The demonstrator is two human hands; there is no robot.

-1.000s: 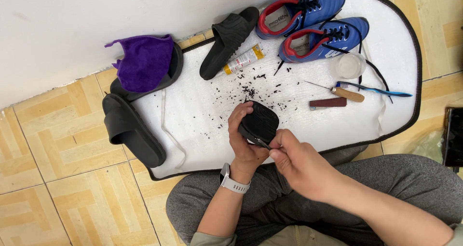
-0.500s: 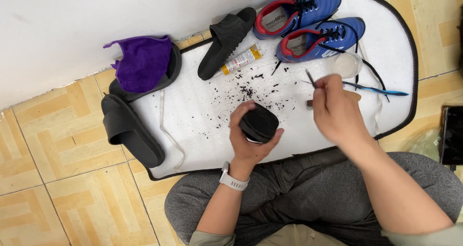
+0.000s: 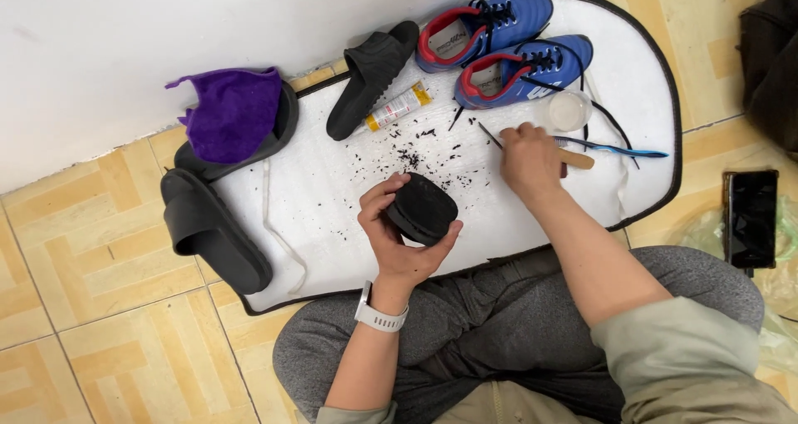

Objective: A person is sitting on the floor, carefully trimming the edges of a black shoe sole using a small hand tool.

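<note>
My left hand point(image 3: 397, 239) grips a black slipper point(image 3: 421, 210) end-on above the white mat point(image 3: 332, 216). My right hand point(image 3: 528, 160) rests on the mat farther right, fingers closed around a thin dark pointed tool point(image 3: 489, 135) whose tip sticks out to the upper left. A wooden-handled tool point(image 3: 577, 159) lies just beside that hand. Black crumbs point(image 3: 416, 154) are scattered on the mat between the hands and the shoes.
Two blue sport shoes point(image 3: 499, 37) lie at the mat's far edge, with a small clear cup point(image 3: 569, 110), a blue toothbrush point(image 3: 619, 149) and a glue tube point(image 3: 399, 106). Other black slippers point(image 3: 212, 229) and a purple cloth point(image 3: 233, 112) lie left. A phone point(image 3: 751, 216) lies on the tiles right.
My right hand left the slipper, swung right across the mat, and now sits lower beside the wooden-handled tool, holding the thin pointed tool. My left hand kept the slipper in place.
</note>
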